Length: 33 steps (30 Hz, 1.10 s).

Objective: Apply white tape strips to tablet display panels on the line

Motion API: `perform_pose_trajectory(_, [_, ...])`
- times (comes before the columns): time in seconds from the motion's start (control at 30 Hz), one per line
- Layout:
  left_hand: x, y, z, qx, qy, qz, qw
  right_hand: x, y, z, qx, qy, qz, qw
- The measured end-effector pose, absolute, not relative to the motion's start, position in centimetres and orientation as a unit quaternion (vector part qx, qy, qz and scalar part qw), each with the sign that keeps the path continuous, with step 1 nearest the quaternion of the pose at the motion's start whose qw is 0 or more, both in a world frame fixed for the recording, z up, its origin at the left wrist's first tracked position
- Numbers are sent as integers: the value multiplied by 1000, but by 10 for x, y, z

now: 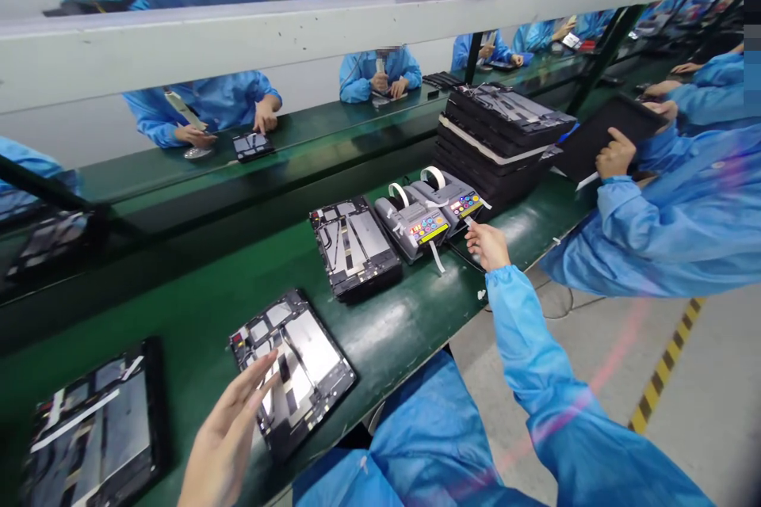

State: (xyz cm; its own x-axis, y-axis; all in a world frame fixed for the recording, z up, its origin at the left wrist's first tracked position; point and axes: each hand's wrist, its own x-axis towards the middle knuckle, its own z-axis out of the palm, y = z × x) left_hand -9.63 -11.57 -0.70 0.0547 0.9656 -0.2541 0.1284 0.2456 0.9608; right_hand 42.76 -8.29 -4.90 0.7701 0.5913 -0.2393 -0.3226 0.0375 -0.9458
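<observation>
My left hand (229, 434) lies open with fingers stretched, its fingertips resting on the near edge of an opened tablet (297, 368) that lies back-up on the green belt. My right hand (486, 245) reaches out to the right-hand tape dispenser (455, 198), fingers pinched at a strip of tape at its outlet; what it grips is too small to make out. A second tape dispenser (413, 226) stands just left of it, with a white strip hanging from its front.
Another opened tablet (355, 245) sits on a black tray beyond the first, and a third (89, 424) lies at lower left. A stack of black trays (496, 146) stands behind the dispensers. A neighbour in blue at right holds a tray (606, 135). Workers sit across the belt.
</observation>
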Motion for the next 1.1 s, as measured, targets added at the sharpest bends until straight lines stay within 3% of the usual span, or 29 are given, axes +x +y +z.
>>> perform_pose_trajectory(0.43, [-145,-126,-18,438,568,488,498,412,-80,-56,-592,-159,281,738])
perform_pose_trajectory(0.67, [-164,-124,-35,425,571,490,503,422,-129,6,-654,-184,255,688])
perform_pose_trajectory(0.8, [-164,-129,-40,454,562,493,484,358,-175,43,-639,-322,236,657])
perform_pose_trajectory(0.87, [-162,-132,-39,472,567,476,478,299,-184,45,-637,-436,265,578])
perform_pose_trajectory(0.97, [-156,-135,-35,490,568,450,484,202,-173,28,-562,-558,430,434])
perform_pose_trajectory(1.1, [-139,-136,-27,483,528,455,530,109,-135,-1,-477,-580,540,381])
